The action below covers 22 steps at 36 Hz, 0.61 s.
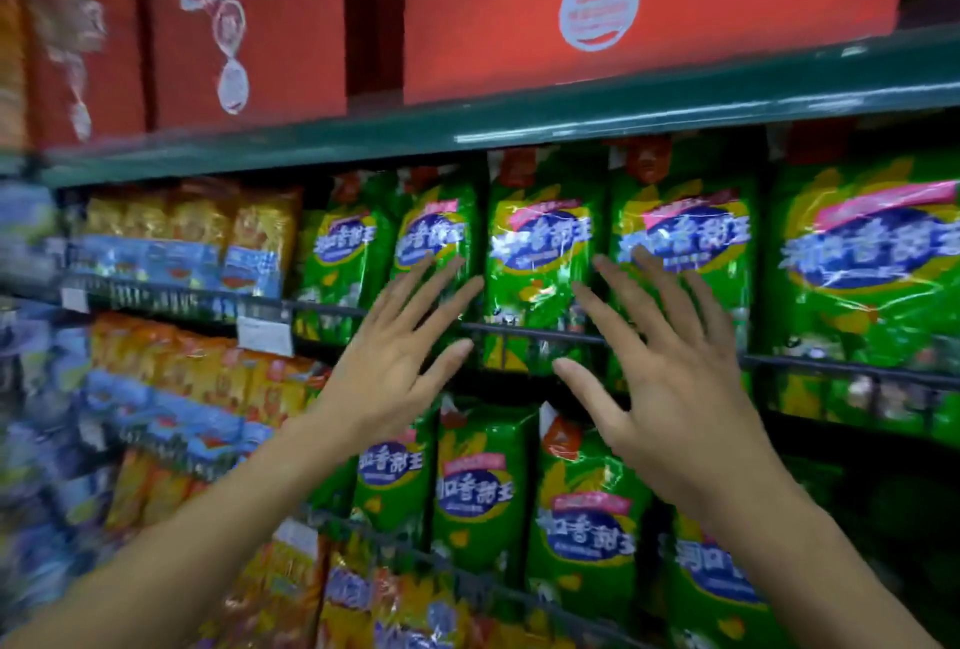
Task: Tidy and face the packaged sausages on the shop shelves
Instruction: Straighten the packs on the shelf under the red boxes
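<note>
Both hands, the left hand [395, 362] and right hand [670, 378], are reaching with fingers spread, holding nothing, toward the green sausage pack [540, 259] standing behind the shelf rail [524, 334], apparently needing squaring between them next.

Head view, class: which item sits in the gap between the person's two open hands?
A green sausage pack behind the shelf rail, between left hand and right hand.
</note>
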Each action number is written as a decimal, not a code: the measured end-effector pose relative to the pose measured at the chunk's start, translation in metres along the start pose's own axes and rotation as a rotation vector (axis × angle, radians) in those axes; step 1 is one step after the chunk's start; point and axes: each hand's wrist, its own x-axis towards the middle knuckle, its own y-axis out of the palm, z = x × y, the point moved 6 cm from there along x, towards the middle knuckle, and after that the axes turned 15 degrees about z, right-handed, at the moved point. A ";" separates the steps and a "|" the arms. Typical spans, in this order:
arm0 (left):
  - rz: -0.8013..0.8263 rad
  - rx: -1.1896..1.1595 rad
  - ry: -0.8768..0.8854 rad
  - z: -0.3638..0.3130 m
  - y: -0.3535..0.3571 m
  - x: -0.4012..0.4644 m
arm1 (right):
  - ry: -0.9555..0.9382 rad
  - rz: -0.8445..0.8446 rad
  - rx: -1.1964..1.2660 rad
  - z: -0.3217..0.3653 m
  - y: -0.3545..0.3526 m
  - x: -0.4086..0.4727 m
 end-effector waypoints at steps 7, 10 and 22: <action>-0.057 -0.092 -0.042 0.086 -0.008 -0.014 | 0.002 0.028 -0.008 0.062 0.019 0.047; 0.012 -0.068 -0.069 0.123 0.000 -0.014 | 0.035 0.038 -0.032 0.090 0.031 0.068; -0.032 -0.026 0.092 0.144 0.010 -0.014 | 0.214 0.066 -0.259 0.124 0.055 0.093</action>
